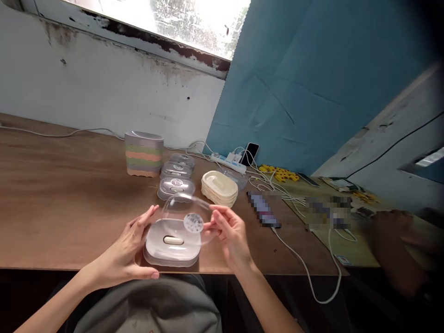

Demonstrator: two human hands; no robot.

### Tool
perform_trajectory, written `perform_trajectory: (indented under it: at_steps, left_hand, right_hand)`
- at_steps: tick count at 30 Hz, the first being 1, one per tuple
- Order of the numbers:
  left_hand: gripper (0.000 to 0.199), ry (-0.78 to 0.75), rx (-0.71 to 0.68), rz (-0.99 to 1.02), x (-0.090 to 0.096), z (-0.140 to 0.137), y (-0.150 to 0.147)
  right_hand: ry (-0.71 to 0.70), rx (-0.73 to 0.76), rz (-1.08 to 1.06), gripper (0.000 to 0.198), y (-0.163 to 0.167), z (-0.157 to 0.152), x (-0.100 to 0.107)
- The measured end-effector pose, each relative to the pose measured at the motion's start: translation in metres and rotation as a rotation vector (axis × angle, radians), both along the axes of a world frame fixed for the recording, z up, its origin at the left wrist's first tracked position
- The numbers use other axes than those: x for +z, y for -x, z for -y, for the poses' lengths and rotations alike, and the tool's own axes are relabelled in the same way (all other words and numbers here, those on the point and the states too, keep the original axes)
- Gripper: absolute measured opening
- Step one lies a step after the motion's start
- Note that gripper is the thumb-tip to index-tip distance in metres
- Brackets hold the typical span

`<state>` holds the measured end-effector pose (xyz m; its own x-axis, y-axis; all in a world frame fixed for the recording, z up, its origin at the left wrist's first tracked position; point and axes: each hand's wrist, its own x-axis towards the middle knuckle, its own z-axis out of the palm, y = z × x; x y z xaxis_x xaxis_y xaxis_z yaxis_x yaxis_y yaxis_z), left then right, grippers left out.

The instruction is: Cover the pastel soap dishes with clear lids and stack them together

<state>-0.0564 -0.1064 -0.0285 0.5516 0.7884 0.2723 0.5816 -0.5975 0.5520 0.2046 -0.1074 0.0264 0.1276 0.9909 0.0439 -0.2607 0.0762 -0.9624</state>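
A pale oval plastic box with a slot and a cream insert in its top lies at the front edge of the table. Beside its left side is my left hand, fingers spread and thumb stretched out along the near side; whether it touches the box is hard to tell. My right hand pinches the right edge of a clear plastic lid, which is tilted above the box. A round printed sticker shows on the lid.
Behind the box, several clear-lidded boxes stand in a row. A multicoloured stack of shells is at their left, cream trays at their right. A power strip, phone and cables lie further right. Another person's hand is at far right.
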Motion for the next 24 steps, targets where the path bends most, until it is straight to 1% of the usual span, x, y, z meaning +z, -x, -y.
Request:
perform_trajectory:
  at_steps: [1, 3, 5, 7, 11, 13, 16, 18, 24]
  left_hand:
    - [0.104, 0.009, 0.0, 0.008, 0.001, 0.0, 0.0]
    - [0.101, 0.013, -0.014, 0.007, 0.004, 0.0, 0.001]
    - [0.099, 0.002, -0.027, -0.01, 0.006, 0.0, 0.0]
    - [0.095, 0.0, -0.021, -0.019, 0.007, 0.001, -0.001]
    - [0.082, 0.01, 0.001, -0.001, 0.01, 0.001, -0.002]
    - [0.077, 0.014, -0.007, 0.011, 0.012, 0.002, -0.002]
    - [0.074, 0.024, -0.022, 0.034, 0.014, 0.002, -0.002]
    - [0.072, 0.033, -0.024, 0.057, 0.012, 0.001, -0.002]
    - [0.07, 0.085, -0.015, 0.179, -0.006, -0.004, -0.001]
  right_hand:
    - [0.109, 0.057, -0.059, 0.036, 0.003, -0.002, -0.006]
    - [0.261, 0.118, -0.138, 0.039, 0.006, -0.008, -0.015]
    - [0.323, 0.145, -0.159, 0.039, 0.008, -0.014, -0.021]
    - [0.306, 0.15, -0.131, 0.037, 0.01, -0.016, -0.024]
    - [0.136, 0.078, 0.076, 0.035, 0.012, -0.016, -0.028]
    - [0.072, 0.046, 0.154, 0.034, 0.013, -0.018, -0.031]
    - [0.049, 0.048, 0.192, 0.034, 0.012, -0.019, -0.037]
    - [0.039, 0.059, 0.216, 0.035, 0.013, -0.02, -0.041]
    - [0.015, 0.099, 0.299, 0.035, 0.014, -0.019, -0.047]
